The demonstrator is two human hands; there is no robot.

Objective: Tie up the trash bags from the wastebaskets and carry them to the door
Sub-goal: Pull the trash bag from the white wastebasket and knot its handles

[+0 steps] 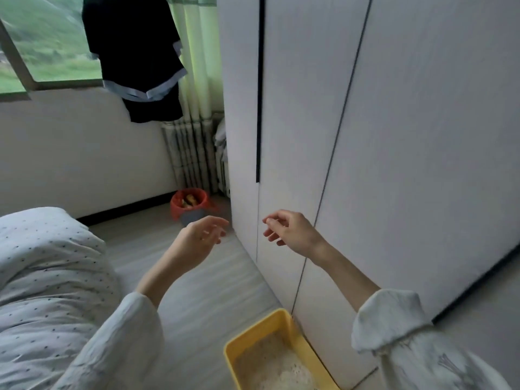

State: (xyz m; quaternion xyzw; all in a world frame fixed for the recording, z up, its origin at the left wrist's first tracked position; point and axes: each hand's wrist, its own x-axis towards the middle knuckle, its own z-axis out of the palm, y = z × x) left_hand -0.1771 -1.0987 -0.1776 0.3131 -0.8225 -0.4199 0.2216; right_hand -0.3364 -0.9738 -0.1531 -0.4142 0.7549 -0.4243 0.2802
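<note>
A small grey wastebasket point(191, 216) lined with a red trash bag point(180, 205) stands on the floor in the far corner, between the radiator and the wardrobe. Yellowish rubbish shows inside the bag. My left hand point(204, 235) is raised in front of me, fingers loosely spread, holding nothing, and it overlaps the basket's lower edge in view while being much nearer to me. My right hand point(287, 230) hovers in front of the wardrobe, fingers loosely curled and empty. Both hands are well short of the basket.
A white wardrobe point(394, 136) fills the right side. A bed with a dotted quilt point(47, 277) lies on the left. A yellow tray of litter point(270, 358) sits on the floor by the wardrobe. A radiator point(191, 156), curtain and hanging dark garment point(138, 57) are at the back.
</note>
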